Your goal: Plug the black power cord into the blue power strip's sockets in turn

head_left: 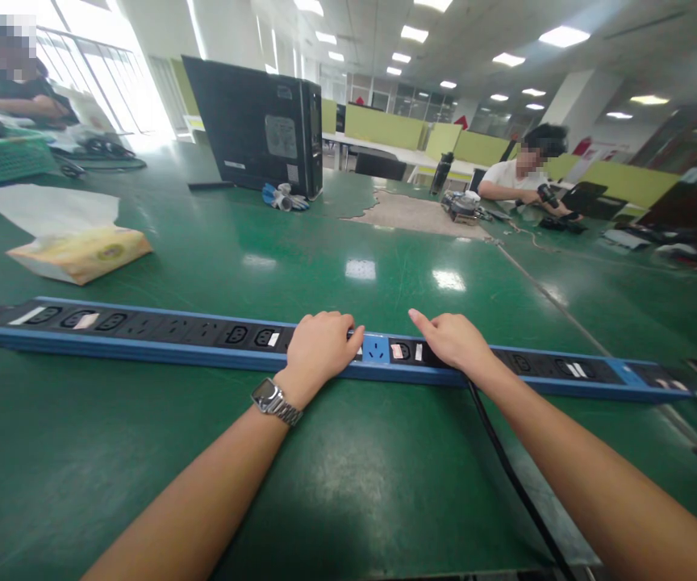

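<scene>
A long blue and black power strip (203, 332) lies across the green table. Fingers wrapped over its far edge, my left hand (321, 349) grips the strip near the middle; a metal-banded watch is on that wrist. My right hand (454, 339) holds the strip farther right, its thumb raised and its fingers curled over the far side. A blue socket (376, 349) shows between the two hands. Beneath my right wrist, a black cable (509, 468) runs down to the table's near edge.
A tissue pack (91, 252) sits at left, near a green basket (6, 157). Behind stand a black computer case (257, 129) and gloves (286, 198). One person (521, 177) handles a dark object at back right; another (18, 93) is at far left.
</scene>
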A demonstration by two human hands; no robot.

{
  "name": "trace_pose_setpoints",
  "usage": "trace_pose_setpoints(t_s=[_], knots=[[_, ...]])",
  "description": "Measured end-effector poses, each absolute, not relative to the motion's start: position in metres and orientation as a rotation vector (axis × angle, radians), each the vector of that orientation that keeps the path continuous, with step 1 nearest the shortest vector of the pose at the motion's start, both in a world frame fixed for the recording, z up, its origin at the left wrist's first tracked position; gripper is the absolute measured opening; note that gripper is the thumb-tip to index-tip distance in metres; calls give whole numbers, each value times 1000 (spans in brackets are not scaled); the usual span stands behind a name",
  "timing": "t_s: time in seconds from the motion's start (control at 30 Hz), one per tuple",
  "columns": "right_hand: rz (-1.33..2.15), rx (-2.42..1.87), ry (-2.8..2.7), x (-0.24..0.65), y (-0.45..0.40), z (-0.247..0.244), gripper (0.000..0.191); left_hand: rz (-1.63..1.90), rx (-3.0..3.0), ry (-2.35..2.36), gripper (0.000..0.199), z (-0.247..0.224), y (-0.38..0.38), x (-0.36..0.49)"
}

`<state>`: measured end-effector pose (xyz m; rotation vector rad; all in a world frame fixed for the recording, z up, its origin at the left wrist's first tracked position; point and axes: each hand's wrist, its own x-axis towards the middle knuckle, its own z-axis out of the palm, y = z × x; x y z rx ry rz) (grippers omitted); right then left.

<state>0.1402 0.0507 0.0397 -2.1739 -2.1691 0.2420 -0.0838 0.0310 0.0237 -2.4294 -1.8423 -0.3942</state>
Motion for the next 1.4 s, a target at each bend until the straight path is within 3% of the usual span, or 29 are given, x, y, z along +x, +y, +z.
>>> trace_pose_setpoints(t_s=[0.1, 0.3, 0.4, 0.53, 0.63, 0.7, 0.83, 0.97, 1.23, 1.4], knots=[[234, -2123, -2075, 142, 48, 38, 74, -386, -2428, -1857, 42, 25, 30, -83], [231, -1880, -1688, 166, 26, 39, 35, -409, -2440, -1861, 40, 25, 31, -85], [261, -1965, -1712, 185, 5, 38, 40, -507, -2474, -1820, 38, 24, 28, -83], [593, -1984, -1789, 199, -13, 34, 49, -679, -2703, -1539, 36, 22, 18, -59], [692, -1942, -1791, 197, -10, 32, 54, -646, -2867, -1333, 60, 20, 14, -25], [645, -1915, -1827, 191, -4, 32, 51, -566, -2899, -1334, 68, 20, 15, -2], [512, -1863, -1851, 185, 2, 27, 38, -449, -2860, -1482, 60, 20, 23, 26], [695, -1851, -1675, 186, 0, 20, 41, -448, -2810, -1509, 63, 17, 25, 31], [954, -1869, -1507, 181, 10, 34, 27, -472, -2798, -1494, 67, 13, 22, 32], [741, -1758, -1587, 183, 0, 25, 32, -417, -2829, -1511, 65, 17, 24, 31]])
